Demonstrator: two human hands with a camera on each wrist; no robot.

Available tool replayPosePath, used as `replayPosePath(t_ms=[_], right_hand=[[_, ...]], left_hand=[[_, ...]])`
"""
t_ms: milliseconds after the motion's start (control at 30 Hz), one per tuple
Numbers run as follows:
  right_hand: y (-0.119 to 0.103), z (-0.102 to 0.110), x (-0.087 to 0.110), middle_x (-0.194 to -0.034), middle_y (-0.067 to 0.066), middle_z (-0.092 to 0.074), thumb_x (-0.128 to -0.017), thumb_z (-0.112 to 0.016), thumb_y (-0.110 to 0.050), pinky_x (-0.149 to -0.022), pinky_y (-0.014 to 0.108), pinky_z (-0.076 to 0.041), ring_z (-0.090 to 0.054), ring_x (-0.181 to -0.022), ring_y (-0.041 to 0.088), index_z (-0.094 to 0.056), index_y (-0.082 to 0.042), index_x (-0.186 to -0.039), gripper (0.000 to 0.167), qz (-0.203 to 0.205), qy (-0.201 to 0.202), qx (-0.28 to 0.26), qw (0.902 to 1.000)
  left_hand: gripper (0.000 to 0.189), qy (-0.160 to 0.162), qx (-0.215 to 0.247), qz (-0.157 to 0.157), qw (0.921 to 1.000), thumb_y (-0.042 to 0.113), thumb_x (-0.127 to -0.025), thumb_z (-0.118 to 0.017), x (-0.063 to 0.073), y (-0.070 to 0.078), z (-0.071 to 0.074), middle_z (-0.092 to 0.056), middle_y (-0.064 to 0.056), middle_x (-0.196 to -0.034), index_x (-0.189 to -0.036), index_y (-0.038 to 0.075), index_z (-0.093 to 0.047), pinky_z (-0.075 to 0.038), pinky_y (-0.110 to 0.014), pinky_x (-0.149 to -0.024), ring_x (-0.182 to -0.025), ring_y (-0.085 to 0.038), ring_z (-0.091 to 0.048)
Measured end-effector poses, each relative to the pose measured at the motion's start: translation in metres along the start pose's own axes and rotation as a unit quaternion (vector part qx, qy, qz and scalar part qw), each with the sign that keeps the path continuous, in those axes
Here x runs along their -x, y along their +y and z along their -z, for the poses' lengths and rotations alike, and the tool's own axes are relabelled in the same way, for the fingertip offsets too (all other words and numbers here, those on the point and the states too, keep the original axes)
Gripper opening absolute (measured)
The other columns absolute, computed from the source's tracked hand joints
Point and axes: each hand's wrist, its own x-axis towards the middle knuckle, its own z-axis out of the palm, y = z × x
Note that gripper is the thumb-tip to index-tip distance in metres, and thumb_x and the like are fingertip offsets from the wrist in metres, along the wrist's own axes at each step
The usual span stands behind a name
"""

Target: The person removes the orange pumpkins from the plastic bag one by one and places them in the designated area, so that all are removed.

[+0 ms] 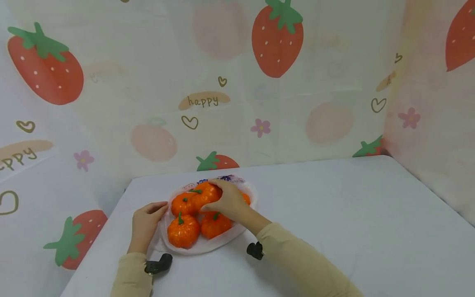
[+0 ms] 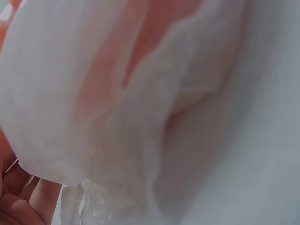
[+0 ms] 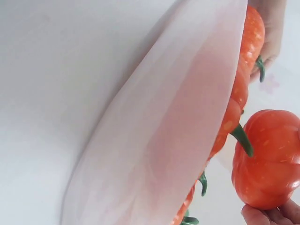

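A white plastic bag, its mouth spread wide, holds several small orange pumpkins with green stems. Above the others, my right hand grips one pumpkin between thumb and fingers. That held pumpkin appears clear of the bag's rim in the right wrist view, fingertips beneath it. At the bag's left edge is my left hand, its thumb and fingers pinching the rim. Thin plastic fills most of the left wrist view, with part of the left hand at the lower left.
The bag lies on a white-covered table, toward its left side. Behind and beside the table hangs a pale curtain printed with strawberries, hearts and flowers. Dark wrist cameras sit on both wrists.
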Motion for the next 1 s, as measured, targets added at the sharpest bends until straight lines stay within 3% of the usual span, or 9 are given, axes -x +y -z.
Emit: replayPosePath(t_ms=[367,667,1000], right_hand=[[-0.004,0.027,0.018,-0.142,0.004,-0.057,-0.076,-0.087,-0.029,-0.110,0.047,-0.045,-0.051,-0.131,0.027,-0.055,-0.016,-0.141,0.073,-0.003,0.017,-0.026,0.9995],[0.010,0.040,0.031,-0.148,0.009,-0.052,-0.076,-0.087,-0.025,-0.109,0.044,-0.045,-0.050,-0.136,0.031,-0.055,-0.009,-0.141,0.074,0.002,0.031,-0.072,0.9969],[0.019,0.059,0.040,-0.143,0.006,-0.057,-0.076,-0.087,-0.017,-0.112,0.044,-0.041,-0.049,-0.137,0.027,-0.058,-0.013,-0.138,0.068,-0.008,0.052,-0.104,0.9931]], left_hand=[[0.042,-0.004,0.001,0.002,1.0000,0.036,-0.099,-0.060,0.001,0.000,0.000,-0.064,-0.018,-0.131,-0.127,0.005,-0.066,-0.041,-0.002,-0.076,-0.118,-0.026,-0.057],[0.042,-0.002,-0.002,0.001,1.0000,0.036,-0.099,-0.060,0.002,0.000,-0.002,-0.064,-0.018,-0.132,-0.128,0.005,-0.066,-0.042,-0.003,-0.077,-0.118,-0.026,-0.058],[0.038,0.001,-0.001,-0.009,1.0000,0.031,-0.098,-0.061,0.001,-0.001,0.000,-0.065,-0.018,-0.129,-0.125,0.004,-0.067,-0.041,0.000,-0.074,-0.119,-0.026,-0.058]])
